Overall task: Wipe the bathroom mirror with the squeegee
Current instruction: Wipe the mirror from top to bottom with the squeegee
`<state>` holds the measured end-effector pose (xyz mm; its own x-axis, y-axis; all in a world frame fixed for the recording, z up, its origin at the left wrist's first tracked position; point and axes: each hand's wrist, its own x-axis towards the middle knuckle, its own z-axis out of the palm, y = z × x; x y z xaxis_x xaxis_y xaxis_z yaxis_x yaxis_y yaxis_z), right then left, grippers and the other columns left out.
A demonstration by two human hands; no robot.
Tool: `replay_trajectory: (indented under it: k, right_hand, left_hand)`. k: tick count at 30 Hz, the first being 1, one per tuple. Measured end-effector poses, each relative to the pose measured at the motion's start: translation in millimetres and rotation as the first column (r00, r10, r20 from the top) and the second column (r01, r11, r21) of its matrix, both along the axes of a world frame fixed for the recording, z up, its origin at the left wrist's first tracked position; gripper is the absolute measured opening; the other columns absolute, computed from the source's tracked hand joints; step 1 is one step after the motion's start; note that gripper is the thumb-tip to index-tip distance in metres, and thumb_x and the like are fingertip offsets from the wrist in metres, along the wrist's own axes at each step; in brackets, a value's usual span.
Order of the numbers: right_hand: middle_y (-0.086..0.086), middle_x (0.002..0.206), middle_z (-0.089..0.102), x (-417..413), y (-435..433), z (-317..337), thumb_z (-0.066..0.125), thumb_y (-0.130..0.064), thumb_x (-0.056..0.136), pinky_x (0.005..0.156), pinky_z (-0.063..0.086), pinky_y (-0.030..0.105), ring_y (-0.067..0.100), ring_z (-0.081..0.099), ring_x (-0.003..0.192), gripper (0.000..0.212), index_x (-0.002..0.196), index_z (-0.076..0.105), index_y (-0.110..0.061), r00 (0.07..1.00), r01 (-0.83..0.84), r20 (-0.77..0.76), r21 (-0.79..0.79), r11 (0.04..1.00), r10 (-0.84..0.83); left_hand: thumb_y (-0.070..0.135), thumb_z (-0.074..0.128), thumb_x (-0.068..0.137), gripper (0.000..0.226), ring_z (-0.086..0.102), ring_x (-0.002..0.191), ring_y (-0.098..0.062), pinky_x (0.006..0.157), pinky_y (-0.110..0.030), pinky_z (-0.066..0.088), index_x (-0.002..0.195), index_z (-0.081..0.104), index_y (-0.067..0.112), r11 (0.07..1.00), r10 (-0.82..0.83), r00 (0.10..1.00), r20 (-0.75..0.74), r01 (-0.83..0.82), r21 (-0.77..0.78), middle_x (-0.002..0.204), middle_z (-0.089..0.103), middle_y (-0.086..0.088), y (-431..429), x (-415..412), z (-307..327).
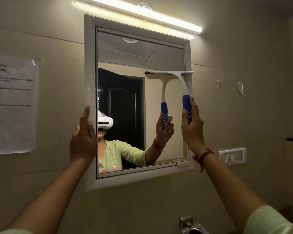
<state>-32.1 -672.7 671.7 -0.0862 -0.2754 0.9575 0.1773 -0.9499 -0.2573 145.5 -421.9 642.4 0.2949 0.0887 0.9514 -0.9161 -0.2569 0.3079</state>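
The bathroom mirror [159, 53] hangs on the wall in a white frame. A white squeegee [183, 83] with a blue grip lies with its blade across the mirror's right side, about halfway up, reaching over the right frame. My right hand [192, 125] grips the blue handle from below. My left hand [84, 139] rests flat against the mirror's left frame edge with fingers straight. The glass reflects the squeegee, the hand, a person in a green top and a dark door.
A lit tube light [142, 14] runs above the mirror. A paper notice [12, 105] is taped to the wall at left. A white switch plate [232, 156] sits at right, and a metal fitting [191, 225] below.
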Motion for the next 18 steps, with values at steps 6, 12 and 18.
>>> replay_trajectory:
  k: [6,12,18]
  right_hand:
    - [0.016,0.131,0.05,-2.0,2.0,-29.8,0.043,-0.028,0.095,0.081,0.05,0.027,0.02,0.06,0.096,0.053,0.143,0.021,-0.025,0.999,-0.022,-0.024,0.044,0.999,0.023]
    - [0.017,0.123,0.053,-7.2,6.1,-42.3,0.042,-0.027,0.095,0.076,0.051,0.026,0.013,0.059,0.086,0.052,0.143,0.022,-0.026,0.999,-0.03,-0.043,0.052,0.998,0.032]
    - [0.011,0.112,0.055,-15.9,9.0,-80.2,0.037,-0.037,0.092,0.067,0.052,0.026,0.005,0.056,0.077,0.052,0.14,0.018,-0.035,0.993,-0.049,-0.103,0.092,0.995,0.059]
  left_hand:
    - [0.021,0.03,0.1,0.045,0.056,0.073,-0.029,0.06,-0.026,0.035,0.144,0.023,0.032,1.0,-0.02,1.0,0.017,0.02,0.003,0.126,0.053,-0.023,-0.3,2.2,-0.2]
    - [0.023,0.029,0.1,0.046,0.056,0.086,-0.043,0.066,-0.033,0.036,0.144,0.022,0.034,1.0,-0.01,1.0,-0.004,0.01,0.013,0.128,0.052,-0.022,0.8,2.2,-0.3]
    - [0.023,0.028,0.101,0.045,0.054,0.071,-0.033,0.057,-0.026,0.035,0.144,0.021,0.035,0.999,-0.028,0.999,0.019,0.028,0.016,0.128,0.051,-0.023,0.7,3.6,-0.9]
